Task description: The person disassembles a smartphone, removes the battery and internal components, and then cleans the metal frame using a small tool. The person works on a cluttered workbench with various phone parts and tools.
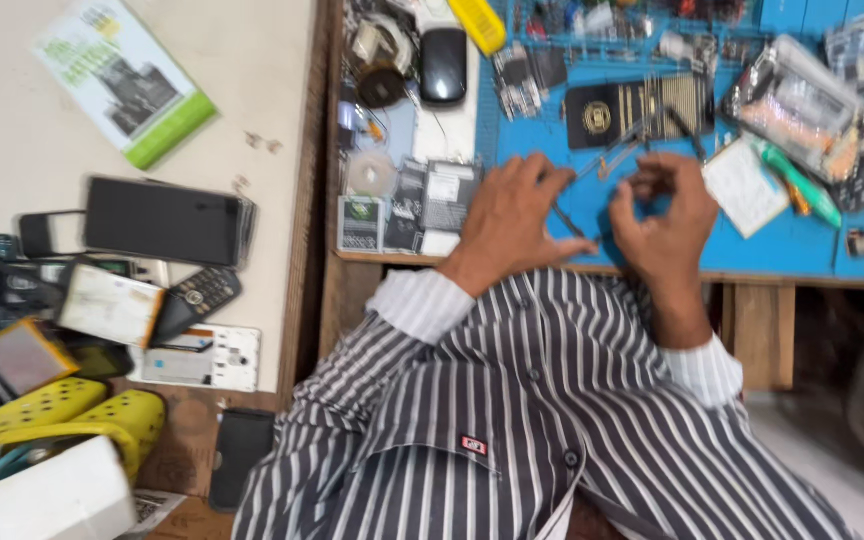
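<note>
The left hand (512,215) lies flat on the blue mat (812,245), fingers spread and pointing away from the body, its thumb side touching a thin dark tool (567,220) that runs slantwise between the two hands. The right hand (664,215) is curled, thumb and forefinger brought close together in a pinch above the mat; what sits between those fingertips is too small and blurred to tell. Both wrists come out of white cuffs on a dark shirt (532,420) with white stripes.

Just beyond the hands, a pair of metal tweezers (617,155) lies on the mat near a dark square piece with a round gold mark (595,117). Right of the right hand sits a small white card (744,186), and past it a green-handled tool (802,185) and a clear plastic bag of parts (802,105). Left of the left hand, along the desk edge, lie several flat phone batteries and boards (407,210), with a black computer mouse (443,65) and a yellow object (479,22) further back.

Well apart on the left, a pale desk (12,130) carries a green and white booklet (122,80), a black phone (162,220), a small keypad phone (197,295) and a white phone frame (202,358). Yellow perforated clogs (62,415) lie at the lower left
</note>
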